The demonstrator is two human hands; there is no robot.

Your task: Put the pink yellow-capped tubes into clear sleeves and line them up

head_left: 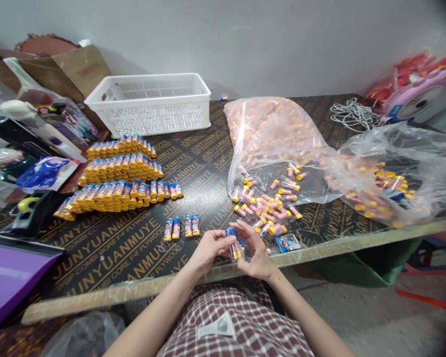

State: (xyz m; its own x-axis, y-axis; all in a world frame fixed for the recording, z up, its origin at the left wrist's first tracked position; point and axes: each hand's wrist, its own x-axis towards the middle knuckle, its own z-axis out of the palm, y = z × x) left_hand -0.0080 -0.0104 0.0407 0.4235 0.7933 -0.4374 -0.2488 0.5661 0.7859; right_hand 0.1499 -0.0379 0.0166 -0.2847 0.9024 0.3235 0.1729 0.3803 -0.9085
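In front of me, over the table's near edge, I hold a small clear tube (234, 246) with a blue cap and a yellow base. My left hand (211, 249) pinches its upper part between thumb and fingers. Curved round the other side, my right hand (258, 255) has its fingertips by the cap and its thumb by the base. Just left of my hands, several labelled tubes (188, 226) stand in pairs. Beyond my right hand lies a loose pile of pink tubes with yellow ends (271, 210). A stack of labelled stickers (287, 243) rests by my right wrist.
Stacked rows of finished-looking tubes (111, 191) fill the left side, in front of a white plastic basket (152, 116). A large clear bag of pink tubes (273, 126) lies behind the pile. To the right are another plastic bag (386, 191), a white cord (353, 115) and a pink fan (416, 99).
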